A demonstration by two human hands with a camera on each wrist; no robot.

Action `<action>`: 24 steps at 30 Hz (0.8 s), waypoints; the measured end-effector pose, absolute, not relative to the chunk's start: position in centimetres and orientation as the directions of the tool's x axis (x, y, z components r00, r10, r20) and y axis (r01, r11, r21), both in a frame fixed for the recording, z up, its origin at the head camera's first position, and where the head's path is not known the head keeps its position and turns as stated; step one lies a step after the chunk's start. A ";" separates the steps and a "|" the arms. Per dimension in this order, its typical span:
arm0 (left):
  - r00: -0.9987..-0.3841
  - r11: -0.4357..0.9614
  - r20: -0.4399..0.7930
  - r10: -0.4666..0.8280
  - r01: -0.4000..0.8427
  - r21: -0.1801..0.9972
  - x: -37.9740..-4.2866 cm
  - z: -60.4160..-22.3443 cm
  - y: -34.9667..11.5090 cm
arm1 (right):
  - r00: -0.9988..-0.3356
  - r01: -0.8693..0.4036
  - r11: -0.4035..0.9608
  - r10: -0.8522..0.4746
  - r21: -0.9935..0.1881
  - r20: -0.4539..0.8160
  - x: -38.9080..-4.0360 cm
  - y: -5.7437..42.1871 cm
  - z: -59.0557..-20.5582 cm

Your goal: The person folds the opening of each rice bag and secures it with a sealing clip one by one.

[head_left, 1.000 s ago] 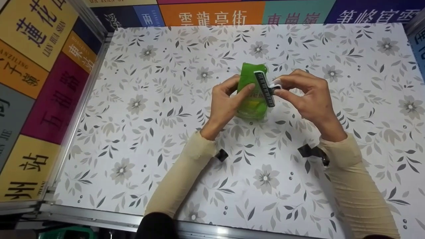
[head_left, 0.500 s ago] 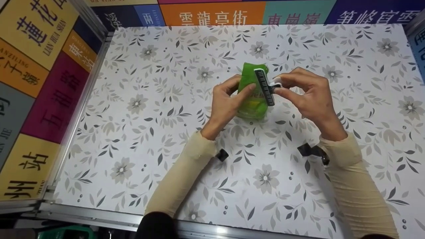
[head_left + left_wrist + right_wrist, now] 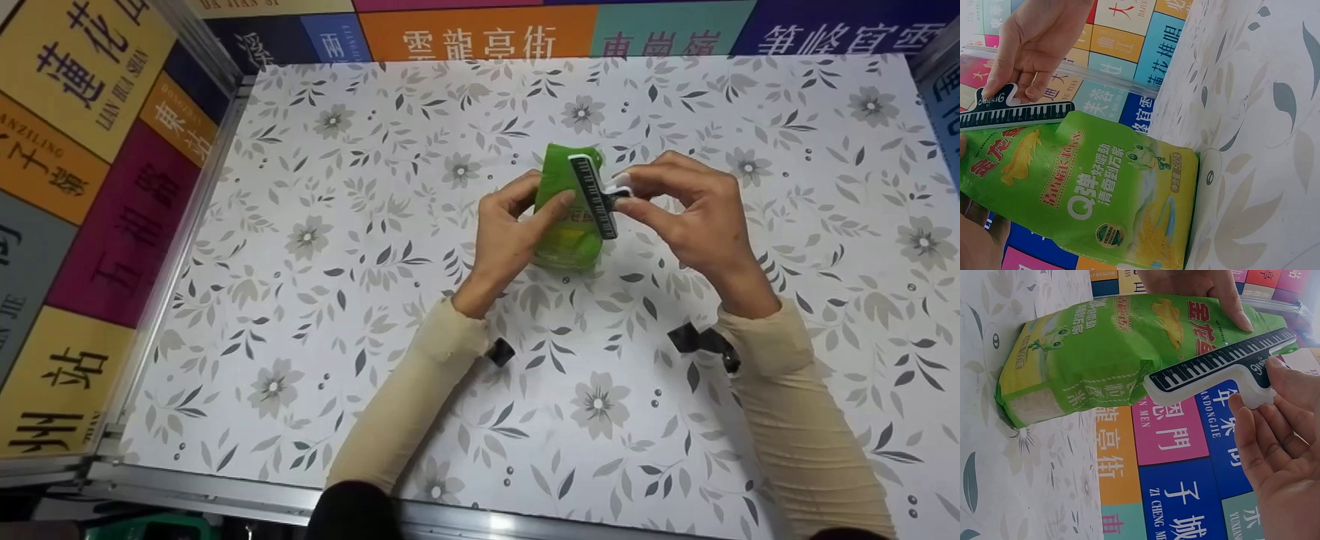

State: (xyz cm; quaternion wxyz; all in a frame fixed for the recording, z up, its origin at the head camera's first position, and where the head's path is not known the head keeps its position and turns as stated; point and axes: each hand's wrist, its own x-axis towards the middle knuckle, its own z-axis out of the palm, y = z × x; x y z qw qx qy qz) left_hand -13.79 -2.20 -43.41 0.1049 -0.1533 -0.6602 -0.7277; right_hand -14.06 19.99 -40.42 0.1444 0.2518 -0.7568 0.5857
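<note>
A green rice bag point(image 3: 570, 251) with yellow at its bottom stands on the flowered table. My left hand point(image 3: 510, 232) grips its upper part, thumb on the near face and fingers behind. Between thumb and fingers of my right hand point(image 3: 694, 214) is the handle of a black and white bag clip point(image 3: 594, 196) with a piano-key print. The long clip slants along the bag's right edge near the top. In the right wrist view, the clip point(image 3: 1219, 360) overlaps the bag's side, with the right thumb point(image 3: 1286, 377) pressing its tab.
The white table point(image 3: 300, 420) has a grey leaf-and-flower print and a metal rail point(image 3: 225, 491) along its front. Colourful panels with lettering point(image 3: 480, 34) rise at the back and left. Black squarish pieces point(image 3: 501, 352) stick out at both wrists.
The clip has shifted very slightly left and up against the bag. Both hands keep nearly the same hold and place.
</note>
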 end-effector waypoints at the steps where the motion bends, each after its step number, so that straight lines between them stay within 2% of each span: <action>1: -0.931 -0.107 0.362 0.048 0.356 0.929 -13.8 -43.4 -2.2 | -0.831 -0.551 0.191 -0.214 -0.812 0.514 -14.0 20.0 -40.4; 24: -0.924 -0.108 0.378 0.058 0.370 0.923 -13.9 -43.7 -2.2 | -0.823 -0.561 0.154 -0.207 -0.813 0.529 -14.0 19.8 -40.2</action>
